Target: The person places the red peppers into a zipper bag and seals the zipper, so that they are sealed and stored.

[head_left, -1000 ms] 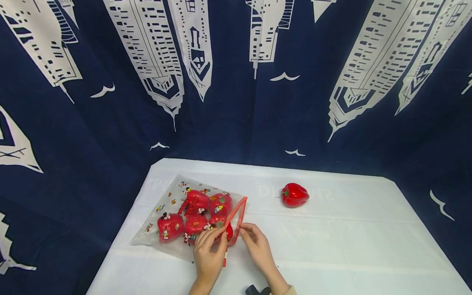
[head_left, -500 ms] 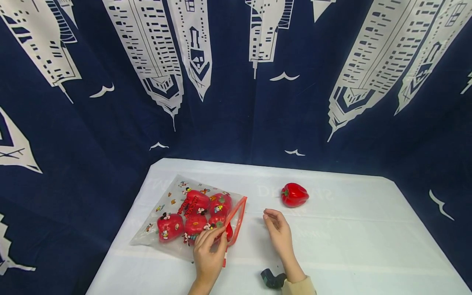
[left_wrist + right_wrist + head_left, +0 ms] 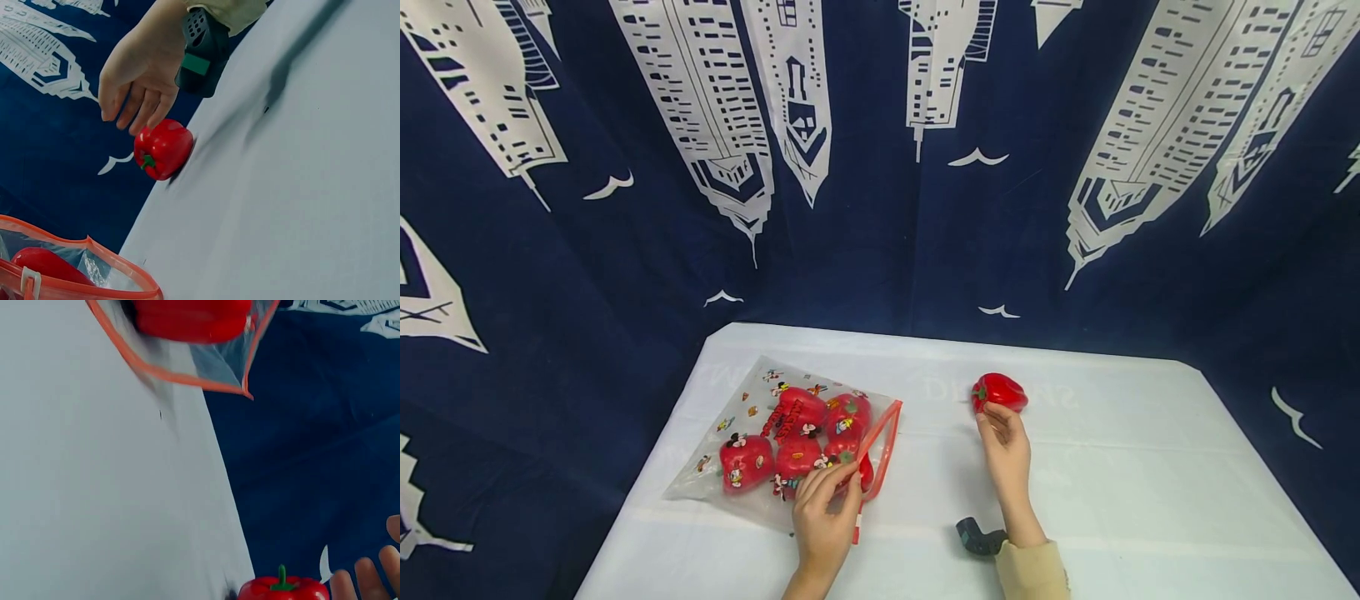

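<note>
A clear cartoon-printed zip bag lies on its side at the left of the table, holding several red bell peppers. Its orange-edged mouth gapes toward the right. My left hand pinches the near edge of that mouth between thumb and fingers. Farther right, a single red bell pepper with a green stem rests on the table. My right hand is at its near side, fingers loosely extended. In the left wrist view the fingertips come close to the pepper; contact is unclear.
The white-covered table extends right and toward me. A dark blue curtain with white building prints hangs behind its far edge. A black wrist device is strapped on my right wrist.
My right hand has let go of the bag's mouth and moved right and away from me, up to the lone bell pepper. My left hand and the bag have stayed put.
</note>
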Motion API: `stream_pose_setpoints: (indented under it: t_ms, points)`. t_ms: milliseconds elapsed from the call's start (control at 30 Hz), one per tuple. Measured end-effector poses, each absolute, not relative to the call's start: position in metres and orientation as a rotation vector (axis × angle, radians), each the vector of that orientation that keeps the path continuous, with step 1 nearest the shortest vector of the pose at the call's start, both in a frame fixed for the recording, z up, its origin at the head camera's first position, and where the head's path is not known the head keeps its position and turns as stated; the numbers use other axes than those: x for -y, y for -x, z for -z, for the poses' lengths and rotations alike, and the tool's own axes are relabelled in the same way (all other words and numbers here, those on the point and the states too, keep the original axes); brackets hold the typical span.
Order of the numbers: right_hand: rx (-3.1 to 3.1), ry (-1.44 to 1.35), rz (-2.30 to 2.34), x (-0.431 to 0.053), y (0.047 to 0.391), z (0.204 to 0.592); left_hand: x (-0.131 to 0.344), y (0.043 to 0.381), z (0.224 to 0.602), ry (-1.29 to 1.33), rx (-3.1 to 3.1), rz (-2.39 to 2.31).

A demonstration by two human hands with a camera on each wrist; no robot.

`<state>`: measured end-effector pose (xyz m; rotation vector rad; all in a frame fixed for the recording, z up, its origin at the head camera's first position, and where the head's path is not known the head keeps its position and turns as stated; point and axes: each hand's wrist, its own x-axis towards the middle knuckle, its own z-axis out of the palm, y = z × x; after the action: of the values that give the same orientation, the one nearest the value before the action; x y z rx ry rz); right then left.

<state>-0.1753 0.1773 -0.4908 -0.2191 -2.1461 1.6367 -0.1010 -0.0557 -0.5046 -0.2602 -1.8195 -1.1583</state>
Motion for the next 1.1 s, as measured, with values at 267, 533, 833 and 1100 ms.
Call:
stream_pose_setpoints:
  t_ms: [267, 533, 833, 1100]
  points:
    - [2.09, 0.345, -1.495, -0.212, 0.216, 0.547, 0.056, 0.101, 0.505, 0.259, 1.825, 1.16]
    - [2.158, 0.423, -1.524, -0.202, 0.2, 0.498, 0.056, 0.101, 0.505, 0.26, 1.828, 1.156]
    - [2.223, 0.487, -1.521, -0.207, 0.212, 0.501, 0.056, 0.101, 0.506, 0.252, 1.841, 1.152]
    - [2.273, 0.537, -1.541, -0.209, 0.217, 0.509, 0.056, 0.101, 0.507, 0.255, 1.836, 1.149]
